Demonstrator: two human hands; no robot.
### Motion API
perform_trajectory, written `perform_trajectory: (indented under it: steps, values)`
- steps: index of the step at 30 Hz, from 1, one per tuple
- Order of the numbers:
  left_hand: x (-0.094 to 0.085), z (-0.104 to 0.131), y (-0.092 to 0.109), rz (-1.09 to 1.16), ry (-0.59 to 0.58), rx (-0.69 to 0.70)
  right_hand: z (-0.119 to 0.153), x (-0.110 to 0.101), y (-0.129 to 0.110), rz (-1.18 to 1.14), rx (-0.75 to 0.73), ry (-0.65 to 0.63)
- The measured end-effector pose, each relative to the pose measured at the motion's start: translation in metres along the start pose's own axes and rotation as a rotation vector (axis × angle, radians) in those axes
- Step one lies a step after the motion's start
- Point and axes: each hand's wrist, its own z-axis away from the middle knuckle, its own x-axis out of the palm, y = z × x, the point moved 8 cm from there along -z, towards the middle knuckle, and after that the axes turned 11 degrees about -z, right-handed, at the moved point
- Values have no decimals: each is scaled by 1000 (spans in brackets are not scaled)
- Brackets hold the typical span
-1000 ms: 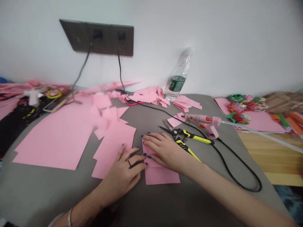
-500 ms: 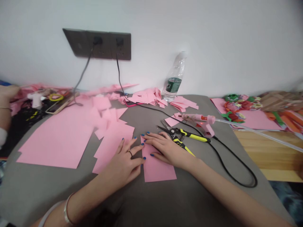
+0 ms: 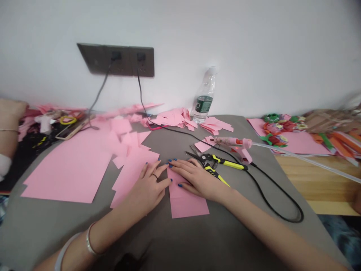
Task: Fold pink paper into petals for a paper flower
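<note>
A sheet of pink paper lies in front of me on the grey table. My right hand rests flat across its upper part, fingers stretched out to the left. At the sheet's left edge is my left hand, fingers spread, with fingertips touching or very near the paper's upper left corner. Under and behind my left hand are more pink sheets. Beyond my right hand lie yellow-and-black pliers or snips with their jaws pointing left. A pink glue gun stands behind them.
A large pink sheet lies at left beside a phone. A water bottle leans at the wall near folded pink pieces. A black cord loops at right. Another person's arm shows at far left.
The view has shifted slightly. My left hand's fingers have moved a little at the paper's left edge. My right hand stays flat on the sheet.
</note>
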Motion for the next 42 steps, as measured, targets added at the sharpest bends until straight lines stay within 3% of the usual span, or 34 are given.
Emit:
perform_trajectory:
  steps: [6,11,16,25,32,37,42]
  values:
    - [2,-7,5,-110,-32,0,-2,-1,-2,9,11,-28]
    - [-4,-11,13,-214,38,-124,-5,0,-5,57,20,-52]
    - [4,-4,21,-260,21,-165,-1,4,-2,115,31,-64]
    - [11,-4,22,-327,-109,-140,40,-8,-19,357,30,-19]
    - [12,-2,18,-273,-129,-143,75,-16,-37,442,86,65]
    - [13,-1,14,-246,-120,-153,88,-17,-37,408,155,92]
    - [15,3,16,-255,-85,-149,82,-28,-34,204,235,136]
